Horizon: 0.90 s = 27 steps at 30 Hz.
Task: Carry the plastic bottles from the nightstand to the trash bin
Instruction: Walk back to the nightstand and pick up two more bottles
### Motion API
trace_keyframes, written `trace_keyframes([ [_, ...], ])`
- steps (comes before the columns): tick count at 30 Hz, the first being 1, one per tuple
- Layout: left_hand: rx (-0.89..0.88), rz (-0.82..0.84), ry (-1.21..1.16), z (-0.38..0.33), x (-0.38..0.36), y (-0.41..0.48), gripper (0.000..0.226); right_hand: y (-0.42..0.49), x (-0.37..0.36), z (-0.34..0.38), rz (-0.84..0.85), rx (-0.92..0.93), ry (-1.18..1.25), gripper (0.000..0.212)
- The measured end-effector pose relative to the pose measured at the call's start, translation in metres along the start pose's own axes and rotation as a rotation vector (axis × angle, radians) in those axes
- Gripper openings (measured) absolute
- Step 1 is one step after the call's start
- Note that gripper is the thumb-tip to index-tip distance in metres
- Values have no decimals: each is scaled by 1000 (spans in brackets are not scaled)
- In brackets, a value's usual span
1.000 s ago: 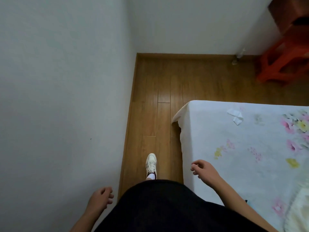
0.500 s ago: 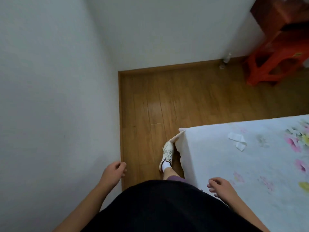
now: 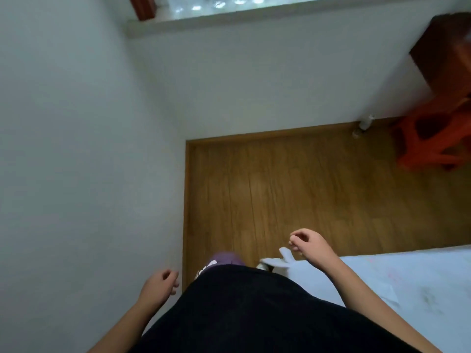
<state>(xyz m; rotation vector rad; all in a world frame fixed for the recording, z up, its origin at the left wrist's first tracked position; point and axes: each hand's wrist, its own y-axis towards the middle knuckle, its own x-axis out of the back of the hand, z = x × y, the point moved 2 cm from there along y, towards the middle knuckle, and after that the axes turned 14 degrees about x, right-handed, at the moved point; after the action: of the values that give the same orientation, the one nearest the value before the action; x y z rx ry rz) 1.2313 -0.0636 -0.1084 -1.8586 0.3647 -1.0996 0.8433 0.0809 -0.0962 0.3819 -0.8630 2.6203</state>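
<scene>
I hold nothing in either hand. My left hand (image 3: 158, 289) hangs loosely curled beside my left hip, close to the white wall. My right hand (image 3: 308, 247) is raised over the corner of the bed, fingers loosely bent and apart. A small clear plastic bottle (image 3: 363, 126) lies on the floor against the far baseboard. A dark reddish-brown nightstand (image 3: 443, 52) shows at the top right edge, its top out of sight. No trash bin is in view.
A bed (image 3: 407, 276) with a white sheet fills the lower right. An orange-red plastic stool (image 3: 430, 146) stands below the nightstand. Wooden floor (image 3: 293, 194) runs between the left wall (image 3: 76, 149) and the bed. A window sill (image 3: 229, 14) crosses the top.
I have stepped forward along the gap and the view has tilted up, bringing the window sill into sight. My right hand rose above the bed corner; my left hand dropped back beside my hip.
</scene>
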Motion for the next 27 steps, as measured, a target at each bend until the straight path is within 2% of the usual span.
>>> trace_keyframes([
  [4,18,17,72,-70,10,32,26,44,34,22,-82,-1,32,13],
  [7,-32,25,121,-146,13,58,27,62,55,12,-153,-105,79,12],
  [12,-180,117,300,-306,1,77,29,53,80,-22,-363,-336,216,11],
  [18,-509,217,619,-481,-64,46,27,23,96,-48,-617,-553,416,17],
  [21,-582,248,732,-540,-109,35,32,11,101,-64,-738,-638,525,14],
  [24,-632,257,859,-586,-157,23,28,6,110,-86,-823,-708,646,15],
  [27,-646,243,931,-617,-186,18,28,16,128,-97,-886,-722,753,14],
])
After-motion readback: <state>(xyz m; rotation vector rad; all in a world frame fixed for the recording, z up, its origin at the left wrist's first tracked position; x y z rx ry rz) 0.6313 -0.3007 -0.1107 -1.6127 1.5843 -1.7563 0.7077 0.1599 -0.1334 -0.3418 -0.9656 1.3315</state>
